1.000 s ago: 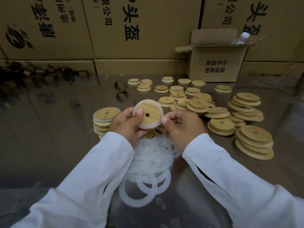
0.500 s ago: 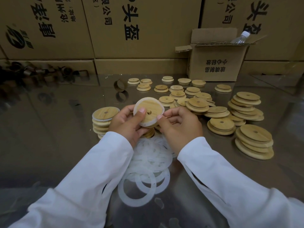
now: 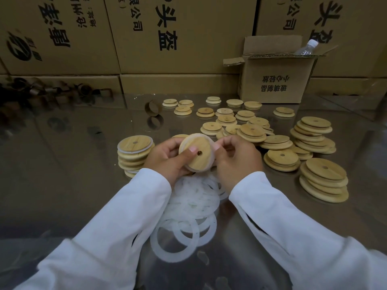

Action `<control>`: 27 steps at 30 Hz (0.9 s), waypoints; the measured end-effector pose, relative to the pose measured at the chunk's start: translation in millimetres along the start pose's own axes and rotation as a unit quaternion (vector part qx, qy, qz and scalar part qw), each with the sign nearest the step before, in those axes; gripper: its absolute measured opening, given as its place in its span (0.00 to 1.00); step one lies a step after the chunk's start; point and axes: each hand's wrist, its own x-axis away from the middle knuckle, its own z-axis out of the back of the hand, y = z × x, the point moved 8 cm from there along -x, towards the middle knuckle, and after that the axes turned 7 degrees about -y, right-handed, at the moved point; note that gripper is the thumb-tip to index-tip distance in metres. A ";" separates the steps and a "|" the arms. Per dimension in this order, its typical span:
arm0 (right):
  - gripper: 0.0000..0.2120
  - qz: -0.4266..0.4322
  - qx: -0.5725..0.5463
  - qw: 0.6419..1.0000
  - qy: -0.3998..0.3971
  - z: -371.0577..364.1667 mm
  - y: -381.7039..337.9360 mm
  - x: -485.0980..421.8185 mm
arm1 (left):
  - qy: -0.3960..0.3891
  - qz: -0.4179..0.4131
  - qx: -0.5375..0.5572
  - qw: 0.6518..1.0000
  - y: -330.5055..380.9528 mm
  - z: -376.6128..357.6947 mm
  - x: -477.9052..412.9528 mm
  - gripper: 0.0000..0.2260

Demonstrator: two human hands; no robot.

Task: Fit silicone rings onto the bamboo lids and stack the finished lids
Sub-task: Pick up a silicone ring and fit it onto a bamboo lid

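the left hand (image 3: 167, 158) is closed around a bamboo lid (image 3: 196, 152), thumb laid across its face just beside the small centre hole, fingers curled behind it. the right hand (image 3: 236, 158) pinches the lid's right edge, fingertips on the translucent silicone ring (image 3: 212, 143) that runs round the rim — whether the ring is fully seated all the way round cannot be told from here. the lid is held tilted, face toward the camera, above the bench (image 3: 62, 174) and between the two hands.

just left of the left hand stands a stack of finished lids (image 3: 134, 153), the top one showing a pale ring at its edge. below the hands, between the white sleeves (image 3: 117, 227), lies a loose heap of silicone rings (image 3: 188, 208), overlapping one another on the shiny bench.

to the right and behind the hands are many bare bamboo lids (image 3: 280, 158) — some in low stacks, with the tallest piles (image 3: 323, 178) at the far right, others scattered singly toward the back. an open cardboard box (image 3: 274, 80) sits at the back right with a plastic bottle (image 3: 306, 47) poking out of it. large printed cartons (image 3: 178, 34) wall off the rear, and a short cardboard tube ring (image 3: 152, 107) stands on the bench near them.
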 end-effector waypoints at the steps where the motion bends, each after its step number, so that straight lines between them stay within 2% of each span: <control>1: 0.09 0.001 0.008 1.000 -0.005 -0.4 -0.4 -1.1 | -0.004 -0.004 -0.001 1.000 1.2 -0.6 0.2 0.05; 9: 0.12 -0.026 -0.029 0.999 -0.006 2.4 3.1 -3.7 | -0.005 -0.030 -0.040 0.999 7.3 1.1 1.3 0.05; 14: 0.10 -0.042 -0.076 0.996 0.007 3.1 2.8 -3.9 | -0.006 -0.029 -0.011 1.000 7.7 0.5 1.5 0.05; 21: 0.09 0.012 -0.063 0.998 0.026 7.0 -4.9 -0.7 | 0.011 -0.025 0.027 0.999 6.8 3.0 1.0 0.05; 27: 0.09 0.018 -0.056 0.998 0.036 5.9 -5.9 2.4 | 0.012 -0.017 0.052 0.998 6.1 2.9 0.4 0.05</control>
